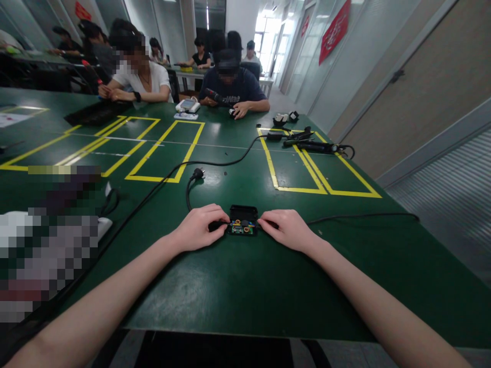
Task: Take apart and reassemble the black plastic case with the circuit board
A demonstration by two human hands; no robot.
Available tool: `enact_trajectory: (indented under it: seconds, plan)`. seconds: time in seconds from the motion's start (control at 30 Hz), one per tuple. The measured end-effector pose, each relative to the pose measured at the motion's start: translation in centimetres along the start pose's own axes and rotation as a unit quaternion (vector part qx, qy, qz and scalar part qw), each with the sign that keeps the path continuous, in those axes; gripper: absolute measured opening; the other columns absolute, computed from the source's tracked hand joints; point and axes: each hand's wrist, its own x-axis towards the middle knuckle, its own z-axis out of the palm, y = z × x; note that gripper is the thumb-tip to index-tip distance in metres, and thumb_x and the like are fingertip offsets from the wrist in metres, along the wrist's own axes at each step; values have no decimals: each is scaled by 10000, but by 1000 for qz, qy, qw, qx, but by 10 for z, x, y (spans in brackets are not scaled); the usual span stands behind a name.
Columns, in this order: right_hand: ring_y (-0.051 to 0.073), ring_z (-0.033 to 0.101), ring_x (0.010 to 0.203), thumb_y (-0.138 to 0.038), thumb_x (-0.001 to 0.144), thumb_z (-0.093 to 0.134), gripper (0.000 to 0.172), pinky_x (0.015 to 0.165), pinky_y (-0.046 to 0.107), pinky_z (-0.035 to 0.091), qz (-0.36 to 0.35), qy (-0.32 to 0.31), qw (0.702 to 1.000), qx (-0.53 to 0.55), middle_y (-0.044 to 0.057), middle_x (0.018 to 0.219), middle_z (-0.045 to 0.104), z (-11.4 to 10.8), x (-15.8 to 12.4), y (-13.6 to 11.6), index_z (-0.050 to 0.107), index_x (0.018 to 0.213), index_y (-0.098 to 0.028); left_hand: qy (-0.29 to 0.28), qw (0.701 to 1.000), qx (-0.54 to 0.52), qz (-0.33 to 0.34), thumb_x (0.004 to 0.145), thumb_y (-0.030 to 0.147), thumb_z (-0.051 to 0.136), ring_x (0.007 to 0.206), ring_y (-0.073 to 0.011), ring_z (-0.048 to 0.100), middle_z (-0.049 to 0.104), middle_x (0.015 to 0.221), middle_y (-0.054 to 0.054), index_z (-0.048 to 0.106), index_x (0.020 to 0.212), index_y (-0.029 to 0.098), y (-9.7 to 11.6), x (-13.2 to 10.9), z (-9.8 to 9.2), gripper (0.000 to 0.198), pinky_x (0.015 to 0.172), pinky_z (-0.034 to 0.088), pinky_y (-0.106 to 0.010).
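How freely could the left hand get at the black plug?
Probably yes: the black plug lies just beyond the left hand, with only its cord between, though that hand seems busy at the open black box.

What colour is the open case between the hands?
The open case is black; the head view shows it best.

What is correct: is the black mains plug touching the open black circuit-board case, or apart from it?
Apart. The head view shows green tabletop between the black mains plug and the open black circuit-board case.
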Motion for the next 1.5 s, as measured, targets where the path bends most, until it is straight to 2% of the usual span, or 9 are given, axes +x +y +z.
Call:
enact_trajectory:
  seconds: [0.23, 0.53, 0.67, 0.73, 0.83, 0.93, 1.1, 1.27, 1.5]
  plan:
    - [141, 628, 600, -301, 1003, 581, 245, 595, 242, 383, 13, 24, 999, 42, 5, 688, 687, 0, 0, 0, 689, 807, -203, -1, 1000, -9, 8, 992, 200, 549, 951, -200, 677, 733, 987, -70, 716, 996, 184, -2, 0, 0, 167, 865, 577, -338]
    - [137, 576, 589, -298, 962, 648, 179, 583, 246, 382, 29, 44, 997, 62, -13, 649, 614, 4, 2, 3, 684, 819, -195, -8, 1000, -10, 0, 995, 184, 548, 927, -196, 674, 715, 976, -71, 702, 953, 181, -3, 1, 2, 159, 844, 567, -323]
    - [135, 570, 615, -271, 945, 647, 120, 588, 250, 417, 21, 58, 995, 80, -7, 725, 621, 3, 2, 2, 662, 850, -199, -6, 1000, -3, 26, 1018, 195, 524, 922, -195, 668, 715, 953, -60, 678, 895, 185, -2, 2, 1, 197, 824, 555, -313]
    - [136, 565, 614, -262, 927, 656, 66, 583, 257, 441, 29, 65, 993, 89, -4, 776, 627, 3, 2, 1, 661, 949, -199, 2, 1000, 0, 31, 1010, 193, 532, 926, -196, 669, 717, 977, -63, 679, 903, 183, -1, 1, 2, 182, 822, 557, -317]
    - [172, 615, 701, -248, 924, 652, 295, 639, 294, 516, 33, 73, 993, 86, 26, 881, 651, 4, 2, 1, 632, 1213, -191, 28, 999, -3, 30, 982, 185, 552, 940, -201, 675, 721, 1010, -78, 701, 991, 172, 0, 1, 4, 149, 832, 568, -328]
    - [248, 658, 965, -252, 967, 600, 386, 831, 397, 573, 11, 81, 995, 49, 101, 1089, 673, 7, 2, 2, 610, 1351, -206, 45, 999, 11, 22, 973, 226, 583, 986, -220, 679, 729, 1071, -95, 709, 1124, 170, 1, 1, 6, 205, 883, 575, -369]
    - [276, 639, 1080, -240, 1019, 530, 292, 936, 484, 563, -9, 67, 995, 74, 127, 1197, 673, 13, 2, 5, 694, 1260, -225, 11, 996, 88, -4, 852, 405, 784, 1168, -311, 650, 675, 1317, -144, 684, 1291, 200, 0, 1, 8, 494, 995, 539, -501]
    - [263, 662, 1080, -228, 1024, 536, 212, 950, 470, 572, -16, 95, 986, 137, 111, 1150, 682, 17, 3, 5, 740, 1078, -236, -5, 996, 93, -18, 846, 409, 807, 1247, -325, 635, 648, 1426, -145, 729, 1223, 223, -3, 0, 11, 428, 1042, 517, -517]
    - [249, 676, 1125, -201, 995, 592, 126, 963, 432, 593, -27, 120, 971, 204, 107, 1198, 646, 17, 2, -2, 715, 1005, -227, 19, 997, 71, 8, 819, 378, 841, 1241, -325, 669, 655, 1431, -148, 747, 1184, 216, -5, -1, 10, 410, 1040, 535, -522]
